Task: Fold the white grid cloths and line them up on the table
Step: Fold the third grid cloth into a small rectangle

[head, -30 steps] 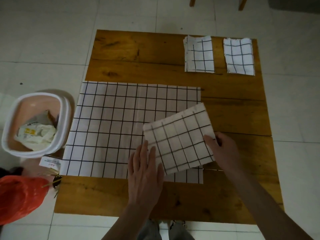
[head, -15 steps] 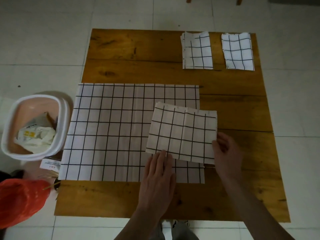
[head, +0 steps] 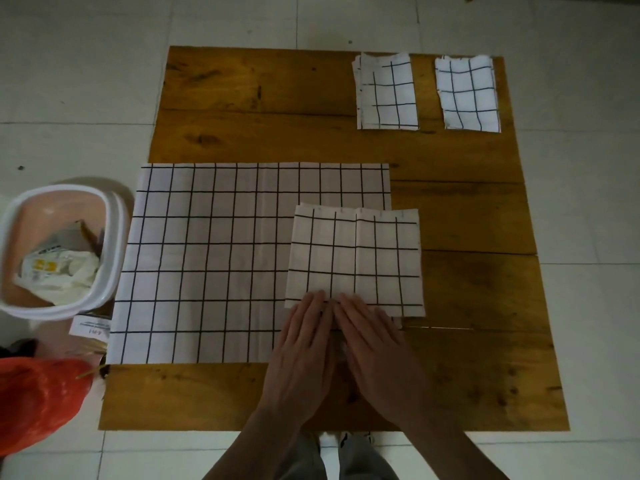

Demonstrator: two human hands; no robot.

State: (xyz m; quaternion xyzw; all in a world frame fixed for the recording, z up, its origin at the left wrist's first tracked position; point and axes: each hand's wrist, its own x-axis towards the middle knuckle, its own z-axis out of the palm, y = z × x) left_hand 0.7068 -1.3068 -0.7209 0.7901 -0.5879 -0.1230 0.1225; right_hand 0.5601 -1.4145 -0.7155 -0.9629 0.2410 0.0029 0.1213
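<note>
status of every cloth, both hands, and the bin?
Large cloth: unfolded, flat on the table.
Small cloth: partly folded, lying on the large cloth.
Two folded cloths: side by side, far right.
Left hand: flat, fingertips on the small cloth.
Right hand: the same.
Bin: open, holds rubbish.

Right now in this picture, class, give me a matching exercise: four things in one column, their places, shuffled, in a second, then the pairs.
Things:
1. half-folded cloth
2. folded cloth
3. white bin
4. red bag

Places:
A. floor, beside the table's left edge
B. table's far right corner
C. lower left of the view
D. atop the spread cloth, under both hands' fingertips

Pairs: 1-D, 2-B, 3-A, 4-C
</note>
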